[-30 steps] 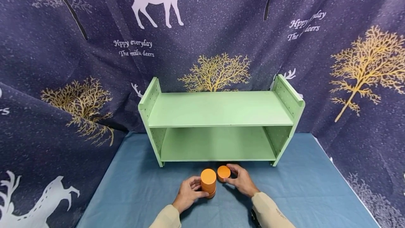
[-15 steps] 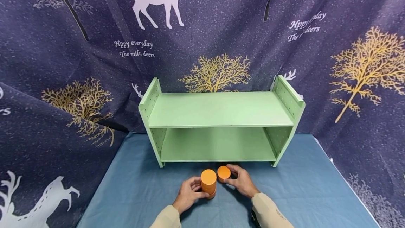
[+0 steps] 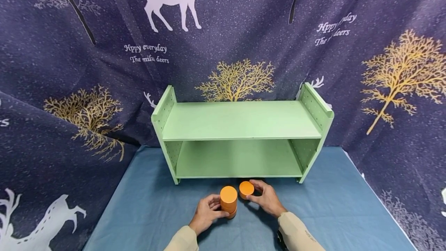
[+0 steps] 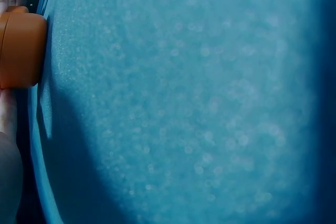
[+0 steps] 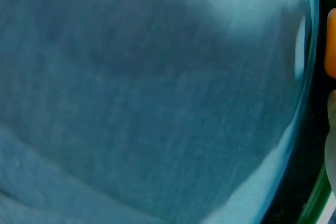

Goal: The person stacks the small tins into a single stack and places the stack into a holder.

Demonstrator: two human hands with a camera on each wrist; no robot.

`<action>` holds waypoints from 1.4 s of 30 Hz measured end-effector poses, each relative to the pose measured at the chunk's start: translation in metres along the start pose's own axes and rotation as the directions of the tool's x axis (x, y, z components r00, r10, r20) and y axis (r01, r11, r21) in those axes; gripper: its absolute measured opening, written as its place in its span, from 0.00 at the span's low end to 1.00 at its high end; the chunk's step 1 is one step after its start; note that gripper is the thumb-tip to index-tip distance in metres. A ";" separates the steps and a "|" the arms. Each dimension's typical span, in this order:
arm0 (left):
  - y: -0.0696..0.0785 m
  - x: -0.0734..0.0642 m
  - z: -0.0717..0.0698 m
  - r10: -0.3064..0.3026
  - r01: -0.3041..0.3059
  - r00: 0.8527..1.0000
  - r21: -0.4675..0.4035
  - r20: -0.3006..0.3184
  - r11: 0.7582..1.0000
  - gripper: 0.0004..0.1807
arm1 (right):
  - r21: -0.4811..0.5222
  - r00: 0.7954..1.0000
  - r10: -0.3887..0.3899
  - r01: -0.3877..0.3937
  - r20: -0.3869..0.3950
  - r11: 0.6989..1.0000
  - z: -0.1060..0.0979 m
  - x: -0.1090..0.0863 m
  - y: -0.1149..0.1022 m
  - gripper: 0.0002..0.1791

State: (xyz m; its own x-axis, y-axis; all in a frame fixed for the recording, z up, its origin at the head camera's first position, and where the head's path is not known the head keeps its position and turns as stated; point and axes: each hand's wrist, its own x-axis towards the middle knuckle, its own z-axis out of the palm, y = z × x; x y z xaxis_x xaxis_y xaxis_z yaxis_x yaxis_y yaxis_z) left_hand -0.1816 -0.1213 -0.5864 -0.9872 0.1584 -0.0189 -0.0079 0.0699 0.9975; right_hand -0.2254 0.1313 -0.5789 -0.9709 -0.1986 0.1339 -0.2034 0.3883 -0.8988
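In the head view my left hand [image 3: 206, 213] grips a tall orange cylinder [image 3: 228, 200] from its left side, thumb at the front and fingers behind. Seams run round its side, like round pieces stacked upright. The left wrist view catches part of an orange rounded piece [image 4: 23, 50] at its left edge, fingers above and below. To the right, my right hand [image 3: 267, 198] pinches a shorter orange cylinder [image 3: 246, 189] between thumb and fingers. Only a sliver of an orange piece [image 5: 331, 45] shows in the right wrist view. The two cylinders stand close side by side, flat tops up.
A pale green two-tier shelf [image 3: 240, 121] stands just behind the hands, its lower board's front edge [image 3: 240, 177] close beyond the cylinders. Blue cloth [image 3: 139, 212] covers the table. A dark patterned curtain [image 3: 223, 42] hangs behind and at both sides.
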 end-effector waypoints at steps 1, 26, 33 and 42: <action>0.000 0.000 0.000 0.002 -0.002 1.000 -0.002 0.001 1.000 0.30 | 0.000 1.000 -0.002 0.002 0.002 1.000 0.000 0.000 -0.001 0.32; 0.000 -0.002 0.000 0.015 -0.015 1.000 -0.001 0.006 1.000 0.30 | 0.035 0.995 -0.093 0.092 0.038 0.995 -0.013 0.000 -0.019 0.30; 0.001 0.000 0.001 -0.011 0.011 1.000 0.007 -0.004 1.000 0.30 | 0.030 0.994 -0.102 0.101 0.041 0.994 -0.015 -0.002 -0.029 0.30; 0.001 -0.001 0.001 -0.016 0.016 1.000 0.012 -0.011 1.000 0.30 | 0.020 0.989 -0.140 0.139 0.038 0.990 -0.017 -0.001 -0.029 0.31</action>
State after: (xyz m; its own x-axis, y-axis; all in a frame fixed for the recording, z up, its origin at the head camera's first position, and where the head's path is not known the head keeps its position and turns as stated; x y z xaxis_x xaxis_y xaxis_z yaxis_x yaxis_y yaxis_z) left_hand -0.1808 -0.1198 -0.5853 -0.9886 0.1464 -0.0340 -0.0218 0.0839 0.9962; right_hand -0.2211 0.1354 -0.5457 -0.9275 -0.2849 0.2422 -0.3338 0.3391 -0.8795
